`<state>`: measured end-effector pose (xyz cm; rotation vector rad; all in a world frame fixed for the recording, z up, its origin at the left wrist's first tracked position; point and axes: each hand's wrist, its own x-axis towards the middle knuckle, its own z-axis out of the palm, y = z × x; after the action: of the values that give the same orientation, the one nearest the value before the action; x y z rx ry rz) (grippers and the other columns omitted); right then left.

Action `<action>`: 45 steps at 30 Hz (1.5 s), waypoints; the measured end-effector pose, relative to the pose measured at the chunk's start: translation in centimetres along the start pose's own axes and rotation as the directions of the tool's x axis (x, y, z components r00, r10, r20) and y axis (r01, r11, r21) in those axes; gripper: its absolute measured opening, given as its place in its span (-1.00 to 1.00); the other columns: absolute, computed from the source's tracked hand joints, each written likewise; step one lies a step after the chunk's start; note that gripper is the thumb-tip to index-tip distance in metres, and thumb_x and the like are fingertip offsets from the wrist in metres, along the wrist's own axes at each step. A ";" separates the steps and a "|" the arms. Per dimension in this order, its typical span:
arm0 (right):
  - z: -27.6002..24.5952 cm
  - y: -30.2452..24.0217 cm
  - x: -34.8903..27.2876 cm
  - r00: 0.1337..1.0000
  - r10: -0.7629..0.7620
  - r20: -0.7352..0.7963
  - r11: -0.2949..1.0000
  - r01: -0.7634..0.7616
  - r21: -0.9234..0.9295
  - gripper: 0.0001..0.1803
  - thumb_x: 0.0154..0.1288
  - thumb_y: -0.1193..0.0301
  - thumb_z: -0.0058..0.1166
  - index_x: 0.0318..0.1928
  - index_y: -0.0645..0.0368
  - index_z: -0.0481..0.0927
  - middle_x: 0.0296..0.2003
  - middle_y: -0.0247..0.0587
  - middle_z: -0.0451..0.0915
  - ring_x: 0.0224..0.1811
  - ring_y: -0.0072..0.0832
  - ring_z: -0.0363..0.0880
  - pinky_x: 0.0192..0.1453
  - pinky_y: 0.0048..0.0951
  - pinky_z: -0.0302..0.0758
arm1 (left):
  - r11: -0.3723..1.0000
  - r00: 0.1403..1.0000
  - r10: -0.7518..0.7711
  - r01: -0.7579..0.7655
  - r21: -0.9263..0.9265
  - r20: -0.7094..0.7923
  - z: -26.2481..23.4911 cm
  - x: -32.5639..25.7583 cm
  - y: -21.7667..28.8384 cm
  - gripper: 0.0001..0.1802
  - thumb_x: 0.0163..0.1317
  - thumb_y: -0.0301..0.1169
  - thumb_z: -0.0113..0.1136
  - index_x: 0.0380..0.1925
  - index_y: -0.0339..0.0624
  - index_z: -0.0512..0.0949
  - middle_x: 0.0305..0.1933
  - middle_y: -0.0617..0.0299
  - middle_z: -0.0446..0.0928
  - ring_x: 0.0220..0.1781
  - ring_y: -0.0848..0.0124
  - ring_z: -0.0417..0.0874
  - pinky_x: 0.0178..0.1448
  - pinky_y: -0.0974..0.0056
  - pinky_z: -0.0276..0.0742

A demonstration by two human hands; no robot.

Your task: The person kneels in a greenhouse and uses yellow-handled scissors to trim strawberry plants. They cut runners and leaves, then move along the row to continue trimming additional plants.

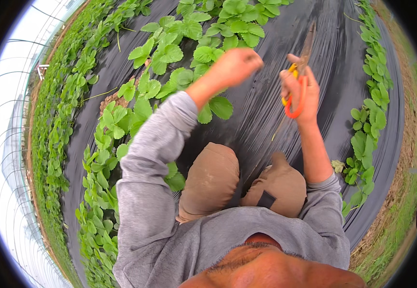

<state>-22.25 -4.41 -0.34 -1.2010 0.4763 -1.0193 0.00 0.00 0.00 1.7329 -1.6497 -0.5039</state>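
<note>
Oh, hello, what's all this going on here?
A person is among rows of leafy green plants growing through black sheeting. Their right hand holds scissors with orange and yellow handles, up over the sheeting, clear of the leaves. Their left hand is curled beside the plants, nothing visible in it.

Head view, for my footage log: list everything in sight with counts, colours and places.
Scissors: one, orange-yellow handles, in right hand
Leafy plants: many, green, left, centre and right
Plastic sheeting: uncounted, black, beneath the plants
Tunnel cover: one, whitish, far left
Ground strip: one, brown, far right
Grass: uncounted, green, lower right edge
Top: one, grey, lower centre
Trousers: one pair, brown, below the hands
Left hand: one, bare, near central plants
Right hand: one, bare, right of centre
</note>
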 end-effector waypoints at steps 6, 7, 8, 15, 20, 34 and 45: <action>-6.8 10.2 5.8 0.919 0.207 -0.337 0.973 -0.230 -0.029 -0.41 0.28 0.32 0.36 0.26 0.21 0.45 -0.42 -0.34 0.58 -0.58 -0.66 0.50 -0.56 -0.65 0.40 | 0.860 0.875 -0.484 0.475 0.186 0.006 -11.7 1.4 -8.9 -0.62 0.35 -0.27 0.10 0.04 -0.26 0.64 -0.01 0.13 0.69 -0.04 0.35 0.66 0.10 0.27 0.55; -7.5 12.2 6.3 0.897 0.251 -0.365 0.962 -0.274 -0.012 -0.39 0.28 0.31 0.36 0.27 0.22 0.45 -0.42 -0.33 0.59 -0.58 -0.65 0.51 -0.56 -0.65 0.41 | 0.861 0.856 -0.498 0.467 0.204 0.142 -11.8 1.6 -10.8 -0.62 0.35 -0.30 0.10 0.07 -0.25 0.63 0.02 0.15 0.68 -0.02 0.35 0.65 0.10 0.27 0.55; -7.9 14.0 6.6 0.858 0.304 -0.414 0.943 -0.333 0.001 -0.38 0.29 0.29 0.35 0.28 0.23 0.45 -0.42 -0.32 0.60 -0.58 -0.65 0.53 -0.57 -0.64 0.42 | 0.846 0.804 -0.530 0.475 0.244 0.270 -11.4 1.7 -12.6 -0.61 0.35 -0.32 0.10 0.10 -0.23 0.62 0.05 0.16 0.67 0.00 0.35 0.64 0.11 0.26 0.54; -7.1 21.1 7.9 0.811 0.362 -0.460 0.921 -0.388 0.041 -0.36 0.28 0.29 0.35 0.29 0.23 0.43 -0.44 -0.32 0.59 -0.59 -0.62 0.54 -0.59 -0.63 0.40 | 0.677 0.942 -0.309 0.314 -0.665 0.129 -6.1 6.9 -21.8 -0.46 0.35 -0.22 0.24 0.28 -0.17 0.47 0.18 0.23 0.59 0.15 0.38 0.57 0.29 0.23 0.46; -7.0 23.2 13.3 0.813 0.279 -0.512 0.930 -0.362 -0.068 -0.36 0.27 0.29 0.36 0.28 0.27 0.44 -0.44 -0.28 0.62 -0.60 -0.64 0.53 -0.60 -0.62 0.40 | 0.878 0.950 0.284 -0.204 0.433 -0.128 -4.4 13.9 -29.2 -0.35 0.35 -0.06 0.13 0.38 -0.03 0.37 0.38 0.10 0.45 0.38 0.10 0.45 0.46 0.01 0.26; -2.4 26.2 32.1 0.537 0.093 -0.839 0.776 -0.567 -0.277 -0.25 0.21 0.09 0.32 0.27 0.29 0.40 0.19 0.11 0.54 0.16 -0.12 0.57 0.17 -0.21 0.49 | 0.801 0.937 -0.044 0.240 0.548 -0.346 -1.2 13.6 -28.0 -0.35 0.25 -0.26 0.18 0.36 -0.11 0.39 0.48 0.02 0.34 0.50 -0.02 0.33 0.51 -0.14 0.18; 1.7 25.8 34.5 0.561 0.237 -0.793 0.743 -0.631 -0.224 -0.38 0.24 0.08 0.27 0.18 0.20 0.48 0.17 0.01 0.54 0.01 -0.08 0.58 0.08 -0.17 0.52 | 0.836 0.933 -0.315 0.359 0.416 -0.171 -3.3 14.9 -25.4 -0.34 0.25 -0.22 0.26 0.34 -0.20 0.39 0.48 -0.03 0.29 0.53 0.00 0.25 0.55 -0.23 0.06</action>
<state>6.32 -32.28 -16.76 -0.9571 1.7056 -0.8970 22.21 -14.80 -12.91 2.3713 -1.4673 -0.1990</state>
